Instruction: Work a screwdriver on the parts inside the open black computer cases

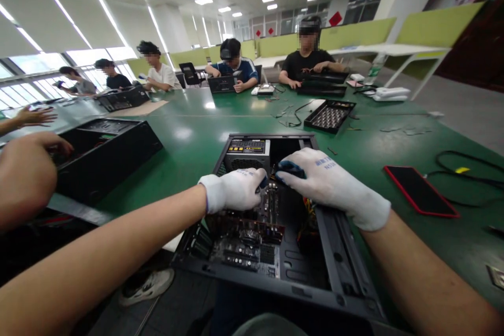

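Reaching into PC case (346, 252), L grip (244, 189) beside R grip (313, 172).

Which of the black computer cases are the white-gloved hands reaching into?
The nearest case, front and centre: the left hand and right hand both reach into it. The case to its left has another person's bare hand at it.

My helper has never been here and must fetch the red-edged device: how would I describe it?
On the green table, find the open computer case in the middle foreground. To its right, a flat device lies slantwise, dark screen up. Its bright red edge sets it apart from the black cables beside it.
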Tool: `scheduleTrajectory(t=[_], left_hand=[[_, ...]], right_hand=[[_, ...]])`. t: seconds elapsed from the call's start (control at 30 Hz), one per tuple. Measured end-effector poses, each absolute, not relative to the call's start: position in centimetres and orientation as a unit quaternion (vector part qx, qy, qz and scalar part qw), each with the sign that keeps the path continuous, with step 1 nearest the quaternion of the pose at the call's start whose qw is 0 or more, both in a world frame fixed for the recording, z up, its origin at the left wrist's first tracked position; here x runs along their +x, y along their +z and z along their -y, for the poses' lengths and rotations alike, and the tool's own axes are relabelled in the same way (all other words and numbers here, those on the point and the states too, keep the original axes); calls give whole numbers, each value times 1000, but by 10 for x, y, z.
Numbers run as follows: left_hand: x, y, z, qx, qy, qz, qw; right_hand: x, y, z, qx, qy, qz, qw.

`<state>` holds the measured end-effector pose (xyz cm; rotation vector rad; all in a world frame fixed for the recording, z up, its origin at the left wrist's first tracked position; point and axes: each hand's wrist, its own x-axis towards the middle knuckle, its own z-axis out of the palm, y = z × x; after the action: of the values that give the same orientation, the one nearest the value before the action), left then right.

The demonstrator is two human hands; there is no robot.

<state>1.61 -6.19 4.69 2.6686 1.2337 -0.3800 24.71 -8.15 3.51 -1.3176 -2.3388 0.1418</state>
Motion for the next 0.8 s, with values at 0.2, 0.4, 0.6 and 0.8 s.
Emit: scheduleTrajectory(t=[0.2, 0.4, 0.6, 0.8], left_hand=[[33, 5, 12, 879, -231, -407, 86], [33, -16, 2, 873, -268, -400, 82], [31, -17, 4, 874, -264, -403, 72], [31, -13, 5, 874, -259, -407, 47]], right_hand=[[249, 31, 85, -478, 36, 845, 237], [247, 31, 86, -470, 16, 854, 223], [248, 33, 88, -470, 28, 853, 226], [250, 30, 88, -464, 19, 856, 226]])
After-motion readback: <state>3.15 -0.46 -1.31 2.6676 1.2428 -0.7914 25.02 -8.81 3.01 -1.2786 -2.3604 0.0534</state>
